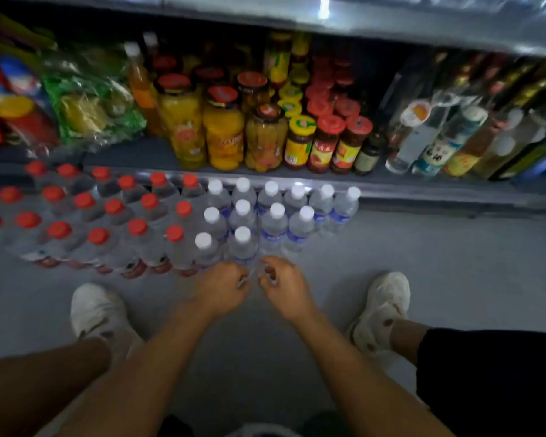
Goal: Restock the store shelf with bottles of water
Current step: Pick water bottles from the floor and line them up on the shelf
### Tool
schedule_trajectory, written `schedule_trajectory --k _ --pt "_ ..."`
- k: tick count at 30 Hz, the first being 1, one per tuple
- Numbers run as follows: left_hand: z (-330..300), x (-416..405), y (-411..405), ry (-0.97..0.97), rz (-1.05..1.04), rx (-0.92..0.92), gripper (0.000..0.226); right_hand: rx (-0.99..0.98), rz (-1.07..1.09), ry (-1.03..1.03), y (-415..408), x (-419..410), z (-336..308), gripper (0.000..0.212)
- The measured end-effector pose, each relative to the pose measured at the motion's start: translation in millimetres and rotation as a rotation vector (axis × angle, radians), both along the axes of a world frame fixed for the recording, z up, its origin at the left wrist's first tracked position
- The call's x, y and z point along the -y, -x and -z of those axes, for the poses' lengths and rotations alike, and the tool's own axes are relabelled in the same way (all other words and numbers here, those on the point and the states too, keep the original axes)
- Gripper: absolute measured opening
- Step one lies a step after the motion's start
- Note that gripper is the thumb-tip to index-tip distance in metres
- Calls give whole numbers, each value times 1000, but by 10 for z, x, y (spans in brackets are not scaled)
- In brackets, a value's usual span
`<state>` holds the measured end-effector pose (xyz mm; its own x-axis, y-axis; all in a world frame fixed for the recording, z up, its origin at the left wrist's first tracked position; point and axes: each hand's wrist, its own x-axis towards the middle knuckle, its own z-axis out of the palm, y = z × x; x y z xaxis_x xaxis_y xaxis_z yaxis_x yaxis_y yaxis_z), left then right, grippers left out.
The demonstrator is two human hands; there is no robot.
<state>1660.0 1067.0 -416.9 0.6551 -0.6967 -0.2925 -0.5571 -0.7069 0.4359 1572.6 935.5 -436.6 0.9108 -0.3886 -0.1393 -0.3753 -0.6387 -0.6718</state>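
Observation:
A pack of white-capped water bottles [265, 212] with blue labels stands on the grey floor below the shelf [423, 187]. To its left are shrink-wrapped packs of red-capped water bottles [108, 216]. My left hand [221, 288] and my right hand [284, 285] are close together at the near edge of the white-capped pack, fingers curled and pinching the clear plastic wrap [254, 272] between them. The image is blurred, so the wrap's outline is faint.
The low shelf holds jars of fruit [224, 134], red-lidded sauce jars [325, 143], glass bottles [438, 143] at right and bagged goods [85, 108] at left. An upper shelf edge [391, 26] overhangs. My two white shoes [98, 310] stand on the floor beside my arms.

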Motion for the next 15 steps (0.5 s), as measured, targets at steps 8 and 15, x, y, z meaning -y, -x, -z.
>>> schedule_trajectory --k 8,15 --pt "735 -163 -58 -136 -99 -150 28 -74 77 -24 -159 -20 504 57" --pt "949 -182 -191 -144 -136 -208 21 38 103 -15 -775 -2 568 79"
